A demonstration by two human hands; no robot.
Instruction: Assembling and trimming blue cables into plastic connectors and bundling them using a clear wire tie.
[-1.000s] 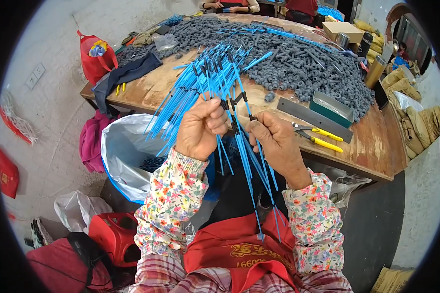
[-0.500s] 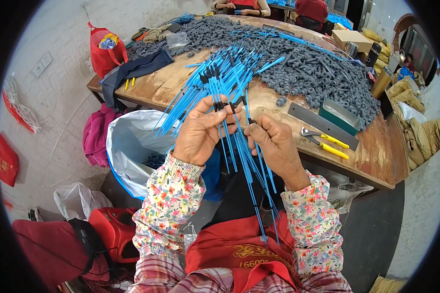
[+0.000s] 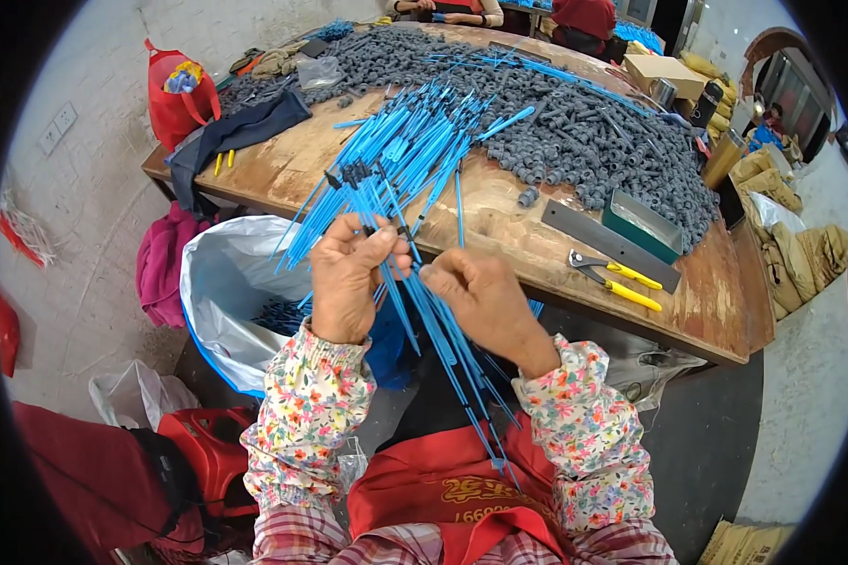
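My left hand (image 3: 347, 282), at the table's near edge, is closed round a bunch of thin blue rods (image 3: 435, 325) with black ends. Their lower ends hang over my lap. Close beside it, my right hand (image 3: 490, 306) pinches at one thin blue rod (image 3: 392, 200) with a black piece on it. The right fingertips nearly touch the left ones, and their exact grip is partly hidden. Behind my hands, a loose heap of similar blue rods (image 3: 400, 141) lies on the wooden table (image 3: 499, 221).
Dark grey plastic fittings (image 3: 594, 146) are piled across the table. Yellow-handled pliers (image 3: 622, 282), a dark metal strip (image 3: 575, 226) and a green tray (image 3: 643, 221) lie at right. A white-lined bag (image 3: 221, 282) stands below left; a red bag (image 3: 174, 104) sits on the far-left corner.
Both hands have moved left and slightly down in the picture, and the view has shifted a little. My right hand has come closer to the left, palm turned further down.
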